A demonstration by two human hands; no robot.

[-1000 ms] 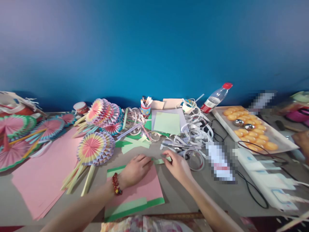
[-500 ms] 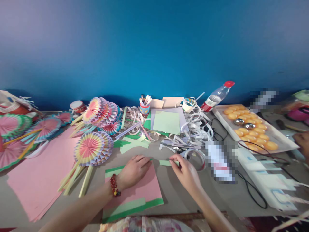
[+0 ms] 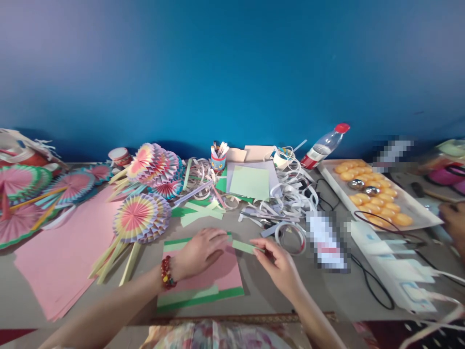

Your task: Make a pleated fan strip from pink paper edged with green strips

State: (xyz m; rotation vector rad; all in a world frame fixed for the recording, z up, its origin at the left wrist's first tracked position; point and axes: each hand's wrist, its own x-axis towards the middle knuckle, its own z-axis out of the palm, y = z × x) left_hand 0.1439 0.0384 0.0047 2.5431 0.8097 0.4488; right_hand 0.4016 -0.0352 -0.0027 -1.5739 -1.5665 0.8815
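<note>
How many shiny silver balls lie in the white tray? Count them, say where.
2: left silver ball; right silver ball beside it, slightly lower in view. Both sit among yellow-orange pieces.

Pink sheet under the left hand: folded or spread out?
Spread out: the pink sheet lies flat on the table, green strips showing along its near and far edges. The left hand covers part of it.

Around the sheet (image 3: 221, 276) under your left hand (image 3: 201, 253), you have a fan (image 3: 136, 219) to its left, a cup (image 3: 218, 163) behind it, tape (image 3: 303, 241) to its right, and a tray (image 3: 417, 209) farther right and back.
</note>
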